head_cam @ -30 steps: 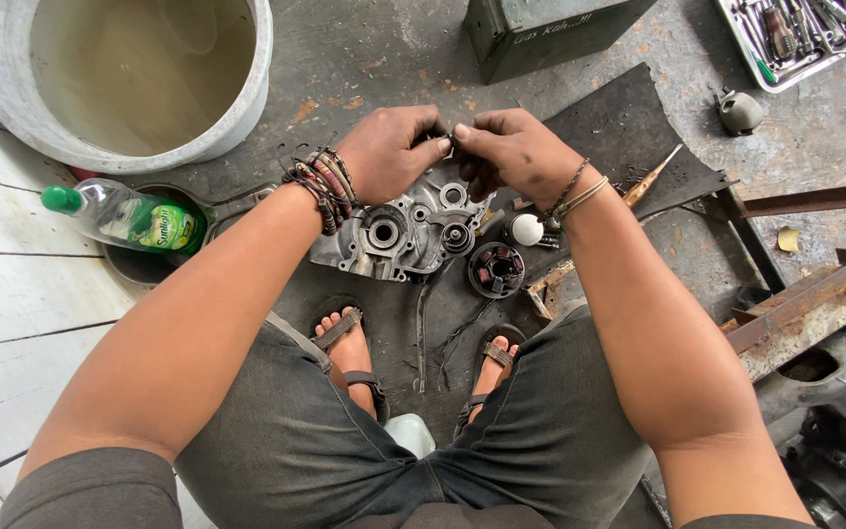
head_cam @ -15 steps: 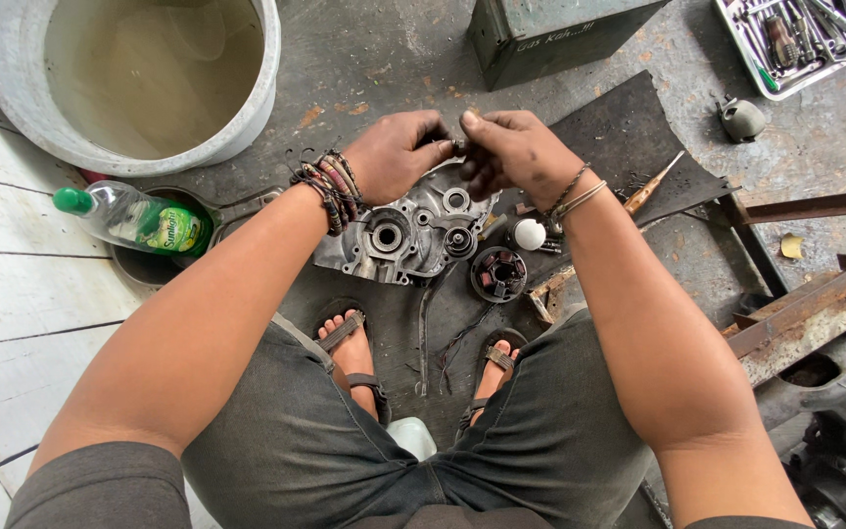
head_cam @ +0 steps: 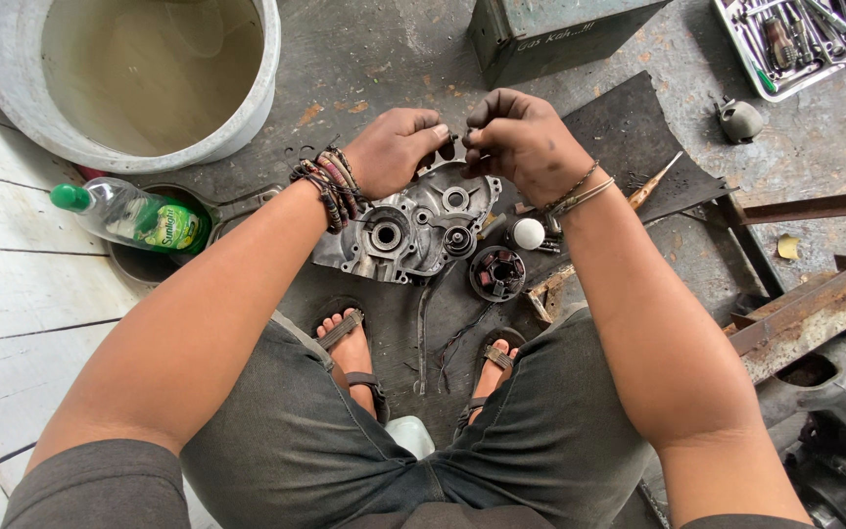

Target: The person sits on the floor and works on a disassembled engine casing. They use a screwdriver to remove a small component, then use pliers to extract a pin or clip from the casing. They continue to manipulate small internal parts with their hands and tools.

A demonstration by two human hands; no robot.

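Note:
A grey metal engine case half (head_cam: 413, 227) lies on the dark floor between my feet. My left hand (head_cam: 399, 149) and my right hand (head_cam: 521, 137) are raised just above its far edge, fingers pinched together around a small dark part (head_cam: 450, 145) held between them. The part is mostly hidden by my fingers. Bead bracelets circle my left wrist and thin bangles my right. A round coil stator (head_cam: 496, 272) and a small white knob (head_cam: 528, 233) lie to the right of the case.
A large grey tub of murky water (head_cam: 12, 108) stands at the upper left, a clear bottle with a green cap (head_cam: 129, 217) over a dark bowl beside it. A green metal box (head_cam: 540, 34), a tool tray (head_cam: 800, 39), a screwdriver (head_cam: 653, 181) and rusty steel bars (head_cam: 805, 313) lie to the right.
Both hands have lifted off the engine case and come together above its far edge, pinching a small dark part between the fingers.

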